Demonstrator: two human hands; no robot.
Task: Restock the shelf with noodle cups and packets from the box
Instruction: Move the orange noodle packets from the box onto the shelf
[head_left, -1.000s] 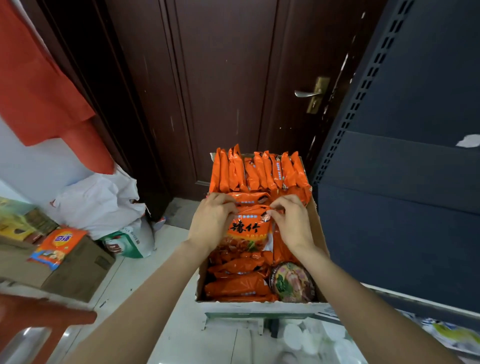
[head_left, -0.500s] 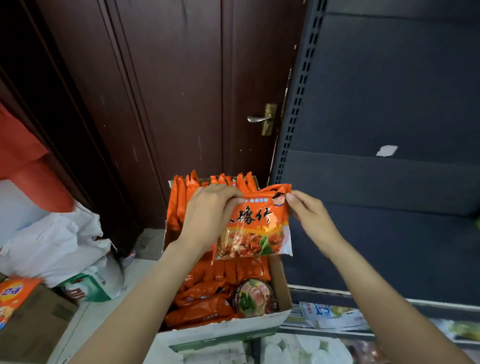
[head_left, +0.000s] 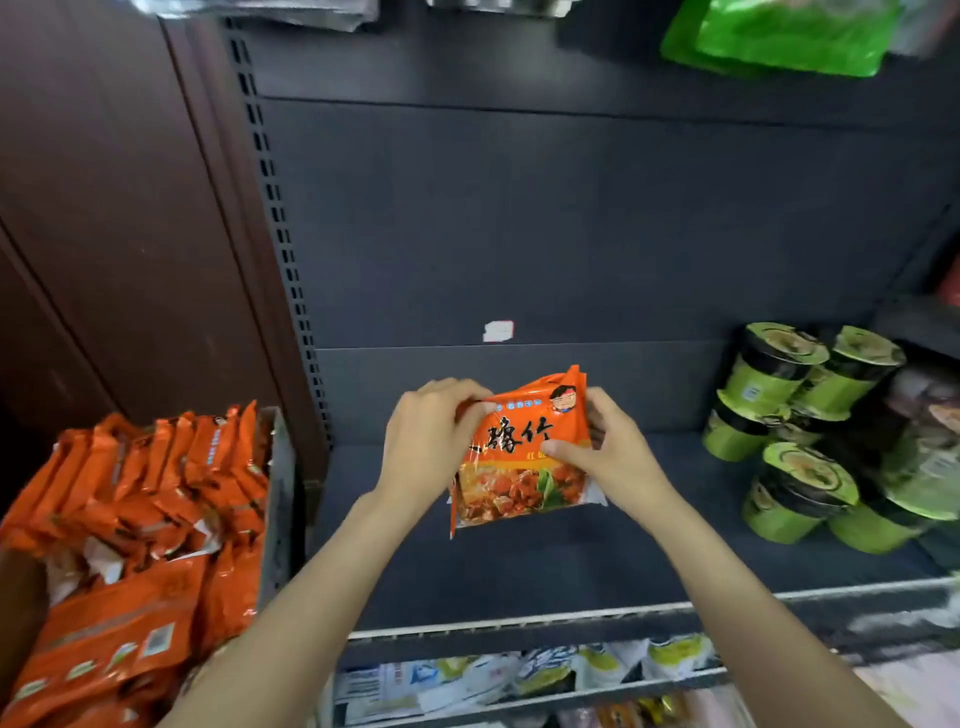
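Observation:
Both hands hold an orange noodle packet (head_left: 519, 457) upright over the dark shelf board (head_left: 519, 566). My left hand (head_left: 428, 441) grips its upper left edge, and my right hand (head_left: 605, 452) grips its right side with the thumb across the front. More than one packet may be stacked in the grip; I cannot tell. The box (head_left: 278, 499) at the lower left is full of several orange packets (head_left: 156, 499). Green noodle cups (head_left: 795, 431) are stacked on the shelf's right end.
A dark wooden door (head_left: 119, 208) rises behind the box. The shelf's perforated upright (head_left: 275, 208) stands between box and shelf. A white front rail (head_left: 623, 613) edges the board, with packets on the lower shelf (head_left: 519, 675). Green bags (head_left: 779, 31) lie on the shelf above.
The packet has been carried from above the box rightward to over the shelf board. My view has swung right, so the box now sits at the lower left.

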